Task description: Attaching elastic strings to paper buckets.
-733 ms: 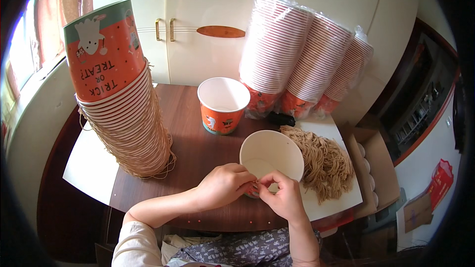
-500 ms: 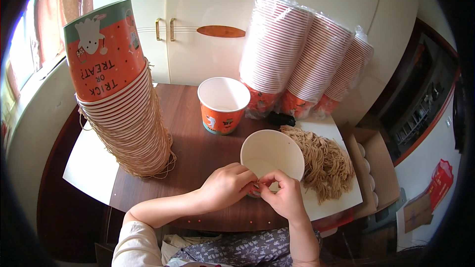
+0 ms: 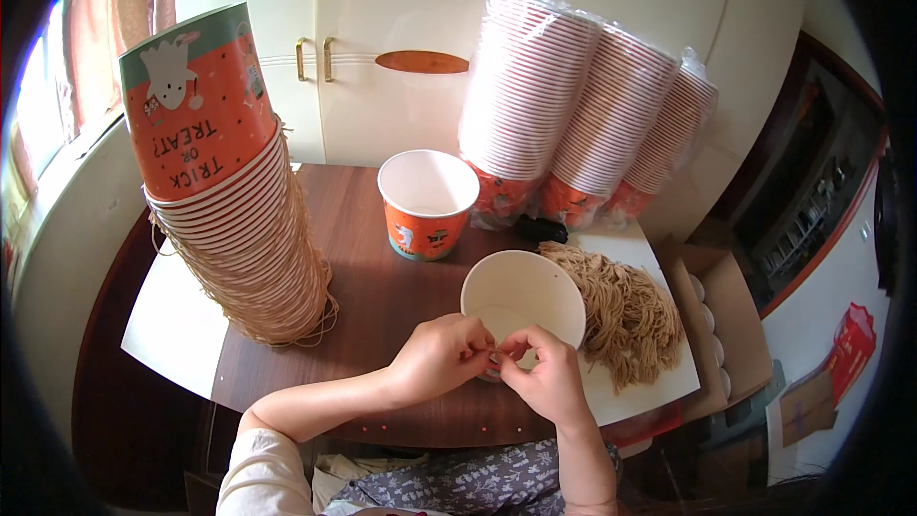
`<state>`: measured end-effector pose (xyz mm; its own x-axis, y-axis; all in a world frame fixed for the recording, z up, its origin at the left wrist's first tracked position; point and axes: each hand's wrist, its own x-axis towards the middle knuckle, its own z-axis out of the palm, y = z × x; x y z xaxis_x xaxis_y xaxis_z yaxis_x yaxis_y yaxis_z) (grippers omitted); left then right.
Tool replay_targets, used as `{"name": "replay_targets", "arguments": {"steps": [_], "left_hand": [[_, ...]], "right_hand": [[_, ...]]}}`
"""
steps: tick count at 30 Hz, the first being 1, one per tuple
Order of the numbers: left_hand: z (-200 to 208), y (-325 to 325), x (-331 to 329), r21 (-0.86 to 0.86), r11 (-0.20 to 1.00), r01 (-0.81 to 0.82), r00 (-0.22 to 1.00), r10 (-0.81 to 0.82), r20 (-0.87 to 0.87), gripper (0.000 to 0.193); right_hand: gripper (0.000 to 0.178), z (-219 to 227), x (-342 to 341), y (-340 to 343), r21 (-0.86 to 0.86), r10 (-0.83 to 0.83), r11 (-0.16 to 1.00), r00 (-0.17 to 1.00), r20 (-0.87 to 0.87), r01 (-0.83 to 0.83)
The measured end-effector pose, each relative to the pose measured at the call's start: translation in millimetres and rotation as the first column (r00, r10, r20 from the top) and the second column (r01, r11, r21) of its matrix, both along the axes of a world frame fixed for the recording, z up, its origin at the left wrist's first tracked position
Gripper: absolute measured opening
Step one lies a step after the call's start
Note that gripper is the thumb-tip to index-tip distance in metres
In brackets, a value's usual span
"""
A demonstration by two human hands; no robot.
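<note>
The tabletop (image 3: 358,220) carries three wrapped stacks (image 3: 530,86) by its far edge and one upturned stack (image 3: 205,119) at left. The near bucket (image 3: 525,291), plain white inside, outside mostly hidden, sits toward the near edge, right of centre. Two hands, left (image 3: 441,358) and right (image 3: 549,377), meet at its rim; their grip is unclear.

Window (image 3: 43,81): blown-out daylight, ten o'clock.
Plastic wrap (image 3: 535,86): small glints, one o'clock.
Doorway (image 3: 793,182): dim, three o'clock; interior perhaps slightly soft.
Tabletop (image 3: 353,296): six o'clock edge bowed by fisheye.
</note>
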<state>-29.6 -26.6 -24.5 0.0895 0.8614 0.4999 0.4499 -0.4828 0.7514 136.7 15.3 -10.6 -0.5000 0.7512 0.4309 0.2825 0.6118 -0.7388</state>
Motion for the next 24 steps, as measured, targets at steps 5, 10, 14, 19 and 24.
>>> {"name": "replay_targets", "arguments": {"steps": [5,10,14,19,24], "left_hand": [[-5.7,3.7,0.6,0.285,0.958,-0.031,0.972,0.095,-0.214,0.017],[-7.1,4.8,0.7,0.282,0.959,0.009,0.969,0.062,-0.241,0.017],[-1.6,0.1,0.2,0.135,0.991,0.017,0.978,0.012,-0.209,0.016],[3.1,-1.7,-0.6,-0.156,0.98,0.12,0.988,-0.102,0.119,0.012],[-2.8,1.0,-1.1,-0.232,0.962,0.146,0.967,-0.09,0.239,0.011]], "right_hand": [[0.013,2.7,-0.2,-0.5,-0.002,0.001,1.0,1.0,-0.008,-0.001],[0.013,8.4,0.4,-2.1,-0.058,0.013,0.998,0.999,-0.048,-0.016],[0.013,6.7,0.8,-0.8,-0.076,0.001,0.997,0.998,-0.055,-0.005],[0.014,5.2,0.7,-0.6,-0.078,-0.007,0.997,0.998,-0.061,0.003],[0.015,5.6,0.6,-1.4,-0.08,-0.009,0.997,0.998,-0.06,0.004]]}}
